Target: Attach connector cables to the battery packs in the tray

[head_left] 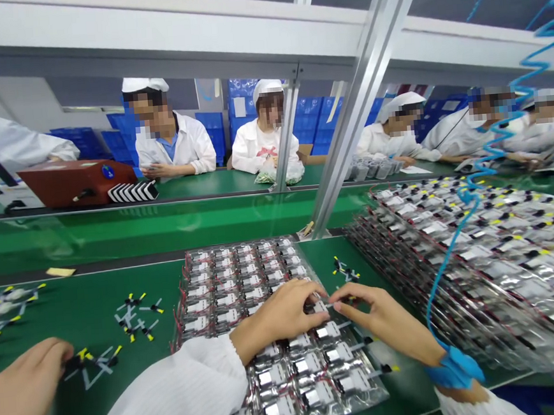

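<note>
"Green bench (87, 299), blue crates (309, 125) beyond. Where's your work?"

"Pouch cells (290, 373) at six o'clock, right under you. Your left hand (278, 316) rests open across them; your right hand (386, 320) pinches a cell's lead (331, 304)."

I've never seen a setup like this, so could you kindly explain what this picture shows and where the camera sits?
This single view comes from a camera worn on a person's head. Their bare left hand rests on rows of flat silver wired battery packs lying on a shiny foil sheet, on a green workbench. Their right hand, with a blue wrist strap, reaches toward one pack's small connector; whether it holds anything is too small to tell. Another person's bare hand shows at lower left. Co-workers in white coats sit opposite.
</note>
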The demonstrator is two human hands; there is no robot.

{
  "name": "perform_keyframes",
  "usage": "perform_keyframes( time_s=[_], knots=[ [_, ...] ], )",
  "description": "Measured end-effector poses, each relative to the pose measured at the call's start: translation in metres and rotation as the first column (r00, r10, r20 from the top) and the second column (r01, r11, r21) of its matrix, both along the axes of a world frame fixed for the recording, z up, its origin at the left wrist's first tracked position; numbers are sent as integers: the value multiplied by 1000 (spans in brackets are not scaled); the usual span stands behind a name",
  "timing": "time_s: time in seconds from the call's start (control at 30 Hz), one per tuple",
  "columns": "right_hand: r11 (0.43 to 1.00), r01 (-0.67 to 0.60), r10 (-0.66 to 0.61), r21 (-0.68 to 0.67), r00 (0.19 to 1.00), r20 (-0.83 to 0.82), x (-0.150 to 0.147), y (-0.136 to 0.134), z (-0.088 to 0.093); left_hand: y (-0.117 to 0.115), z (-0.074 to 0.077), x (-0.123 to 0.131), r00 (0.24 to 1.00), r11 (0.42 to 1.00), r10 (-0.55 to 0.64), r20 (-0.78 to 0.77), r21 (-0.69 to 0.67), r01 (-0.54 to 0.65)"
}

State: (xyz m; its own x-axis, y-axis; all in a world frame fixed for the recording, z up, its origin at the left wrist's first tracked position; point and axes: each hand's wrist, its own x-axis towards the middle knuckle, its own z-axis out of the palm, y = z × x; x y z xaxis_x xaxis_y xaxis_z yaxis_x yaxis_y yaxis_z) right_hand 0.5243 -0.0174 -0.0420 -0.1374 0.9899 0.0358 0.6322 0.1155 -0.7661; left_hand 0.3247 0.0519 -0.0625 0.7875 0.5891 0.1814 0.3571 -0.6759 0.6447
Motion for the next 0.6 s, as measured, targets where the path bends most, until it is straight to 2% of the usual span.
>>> perform_keyframes(
  time_s=[0.3,0.6],
  knots=[
    [1000,23,-23,-19,1000,3,-2,5,-8,3,-7,2,999,1000,10,35,21,-11],
    [1000,4,-5,-22,1000,-25,-1,6,-10,3,-4,2,999,1000,17,41,-3,-17]
  ],
)
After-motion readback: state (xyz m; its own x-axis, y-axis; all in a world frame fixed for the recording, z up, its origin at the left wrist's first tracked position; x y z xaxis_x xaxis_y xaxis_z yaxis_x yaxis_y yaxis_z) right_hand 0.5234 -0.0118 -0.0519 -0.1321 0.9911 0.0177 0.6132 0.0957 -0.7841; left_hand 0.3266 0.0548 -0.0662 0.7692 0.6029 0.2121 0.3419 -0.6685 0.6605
